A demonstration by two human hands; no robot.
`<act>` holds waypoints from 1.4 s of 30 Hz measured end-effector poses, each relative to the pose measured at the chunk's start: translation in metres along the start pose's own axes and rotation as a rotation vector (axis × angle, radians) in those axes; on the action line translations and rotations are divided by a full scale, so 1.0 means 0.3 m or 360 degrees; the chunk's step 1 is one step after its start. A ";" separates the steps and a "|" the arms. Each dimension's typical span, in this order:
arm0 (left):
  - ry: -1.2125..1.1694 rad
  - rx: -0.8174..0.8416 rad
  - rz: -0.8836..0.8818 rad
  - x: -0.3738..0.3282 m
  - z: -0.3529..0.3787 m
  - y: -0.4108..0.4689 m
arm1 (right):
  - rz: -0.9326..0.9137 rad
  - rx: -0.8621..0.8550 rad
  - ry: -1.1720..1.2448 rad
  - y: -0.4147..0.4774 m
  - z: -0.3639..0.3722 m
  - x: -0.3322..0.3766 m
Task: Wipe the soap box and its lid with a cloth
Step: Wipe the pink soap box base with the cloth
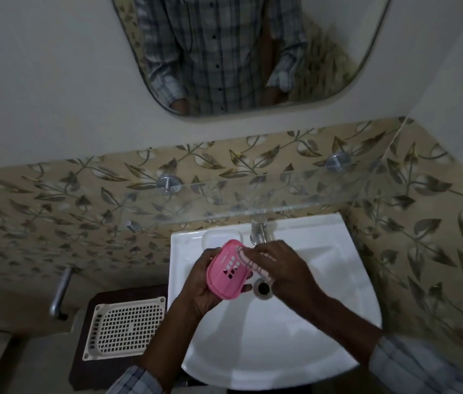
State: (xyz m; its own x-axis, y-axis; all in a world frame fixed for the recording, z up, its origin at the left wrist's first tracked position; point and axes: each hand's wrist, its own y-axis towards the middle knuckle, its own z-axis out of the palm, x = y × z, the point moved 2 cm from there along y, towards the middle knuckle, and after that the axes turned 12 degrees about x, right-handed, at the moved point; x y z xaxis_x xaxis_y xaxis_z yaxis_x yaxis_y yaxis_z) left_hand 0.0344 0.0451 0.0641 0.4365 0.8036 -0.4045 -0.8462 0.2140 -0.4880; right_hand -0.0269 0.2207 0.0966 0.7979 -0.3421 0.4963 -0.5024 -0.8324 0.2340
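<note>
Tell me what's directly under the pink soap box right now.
The left hand cups the pink soap box from below, over the white sink. The drain shows just beside it. The basin directly beneath is covered by box and hand. The right hand presses the cloth on top.

Before you, wall-mounted white washbasin (338,294): rounded front edge, flat back ledge, drain hole (263,288) at the bowl's bottom, chrome tap (258,231) standing on the back ledge right of centre. An oval soap recess (219,236) is moulded into the ledge, left of the tap. Nothing lies loose in the bowl that you can see. To your left, lower than the basin: dark brown surface (88,365), bearing one cream perforated plastic tray (125,328), lying flat. Above the basin: clear glass shelf (295,194) on two metal brackets, bare where visible.
</note>
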 end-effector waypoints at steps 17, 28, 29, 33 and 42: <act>0.0036 -0.0045 0.0119 0.042 0.025 0.008 | -0.0231 0.0060 -0.0056 0.046 0.084 0.063; 0.0033 -0.0146 0.0071 0.078 0.023 0.002 | 0.0147 -0.0051 0.0175 0.045 0.045 0.010; 0.0022 -0.0167 0.0075 0.078 0.025 0.003 | 0.0057 0.0007 0.0179 0.042 0.050 0.031; 0.0044 -0.0224 0.0087 0.086 0.024 0.010 | 0.0027 0.0078 0.0201 0.036 0.045 0.038; 0.0157 -0.0165 0.0162 0.105 0.023 0.011 | 0.0427 -0.0033 0.0130 0.018 0.058 0.030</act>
State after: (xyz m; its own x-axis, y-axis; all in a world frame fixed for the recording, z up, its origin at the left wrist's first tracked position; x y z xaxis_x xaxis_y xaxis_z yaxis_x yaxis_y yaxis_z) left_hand 0.0433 0.0749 0.0550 0.3822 0.7587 -0.5276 -0.8537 0.0715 -0.5158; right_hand -0.0166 0.2055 0.0880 0.6063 -0.5122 0.6083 -0.6994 -0.7075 0.1014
